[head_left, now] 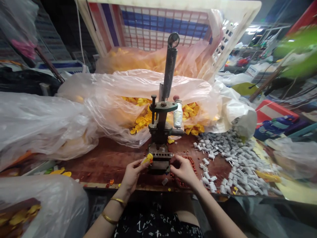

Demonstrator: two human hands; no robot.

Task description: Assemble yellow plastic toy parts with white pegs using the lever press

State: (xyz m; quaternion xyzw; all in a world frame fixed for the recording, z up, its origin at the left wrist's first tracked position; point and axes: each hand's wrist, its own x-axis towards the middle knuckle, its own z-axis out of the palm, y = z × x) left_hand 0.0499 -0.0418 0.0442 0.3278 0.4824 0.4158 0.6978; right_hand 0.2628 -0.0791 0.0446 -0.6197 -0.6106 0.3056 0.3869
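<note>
Pinched in my left hand (133, 170) is a small yellow plastic piece (148, 158) with some orange-red on it. It sits at the left side of a hand press (160, 129) with a tall coil spring on top. My right hand (183, 170) is at the right side of the press base (159, 166), its thumb and fingers drawn together. Whatever its fingertips may hold is too small to make out. Beneath and beside this hand lie many tiny red-brown parts (192, 163). A row of holes marks the metal block (160, 154) on the press.
A pile of small grey parts with metal pins (237, 165) covers the right of the wooden table (106, 155). Behind the press, a clear plastic bag (106, 99) spills yellow pieces (142, 120). A white plastic crate (173, 4) stands behind. Another bag (61, 195) lies front left.
</note>
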